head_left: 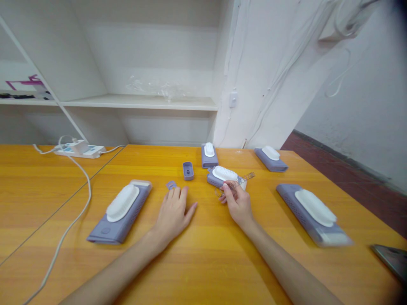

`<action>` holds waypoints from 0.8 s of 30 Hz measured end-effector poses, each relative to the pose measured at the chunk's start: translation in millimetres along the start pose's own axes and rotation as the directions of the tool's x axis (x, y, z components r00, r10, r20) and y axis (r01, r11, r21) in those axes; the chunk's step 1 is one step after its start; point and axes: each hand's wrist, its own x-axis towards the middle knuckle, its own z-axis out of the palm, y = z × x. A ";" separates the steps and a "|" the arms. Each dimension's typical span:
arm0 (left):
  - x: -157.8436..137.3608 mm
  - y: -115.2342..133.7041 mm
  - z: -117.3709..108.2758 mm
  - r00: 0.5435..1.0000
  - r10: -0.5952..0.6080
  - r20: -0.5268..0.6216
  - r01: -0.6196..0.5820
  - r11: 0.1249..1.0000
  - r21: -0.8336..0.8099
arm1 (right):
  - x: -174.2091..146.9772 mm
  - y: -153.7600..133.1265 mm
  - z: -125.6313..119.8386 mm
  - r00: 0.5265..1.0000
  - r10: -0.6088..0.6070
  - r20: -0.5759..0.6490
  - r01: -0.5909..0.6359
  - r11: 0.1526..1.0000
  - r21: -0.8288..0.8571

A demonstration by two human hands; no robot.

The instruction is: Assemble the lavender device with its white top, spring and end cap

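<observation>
My left hand (173, 210) lies flat on the orange table (203, 262), fingers apart, its fingertips touching a small lilac cover piece (171, 184). My right hand (237, 201) pinches a thin metal spring (239, 183) just in front of a lilac device with a white ribbed top (223, 175). A small lilac open cap (188, 170) stands behind the left hand.
More lilac devices with white tops lie at the left (120, 211), right (313, 212), back centre (209, 155) and back right (271, 158). A white power strip (79, 149) with a cord (74, 220) sits far left. A dark object (391, 258) lies at the right edge. White shelves stand behind.
</observation>
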 end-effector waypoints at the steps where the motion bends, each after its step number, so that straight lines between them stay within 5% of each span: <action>1: -4.6 1.1 -2.9 0.998 0.063 0.023 -0.062 0.997 -0.051 | 0.4 -0.3 0.3 1.000 0.013 0.000 -0.013 1.000 0.025; 4: -11.0 3.0 -7.1 0.991 0.124 0.057 -0.118 0.988 -0.096 | 1.4 -0.2 2.2 0.998 0.069 -0.007 -0.067 0.990 0.124; 9: -1.5 5.1 -7.1 0.995 -0.093 -0.029 0.097 0.978 0.186 | 2.7 -1.8 6.1 0.973 0.220 0.063 -0.229 0.916 0.331; 12: 5.3 6.0 -6.6 0.997 -0.083 -0.001 0.081 0.971 0.225 | 5.2 -5.0 5.0 0.956 0.265 0.127 -0.294 0.875 0.384; 19: 22.3 7.6 -2.9 0.989 0.084 0.123 -0.083 0.996 -0.012 | 7.9 -2.0 -1.2 0.941 0.260 0.217 -0.330 0.848 0.415; 24: 36.7 16.2 8.3 0.978 -0.057 0.200 0.099 0.974 -0.206 | 6.6 -1.9 -2.0 0.941 0.233 0.246 -0.316 0.863 0.393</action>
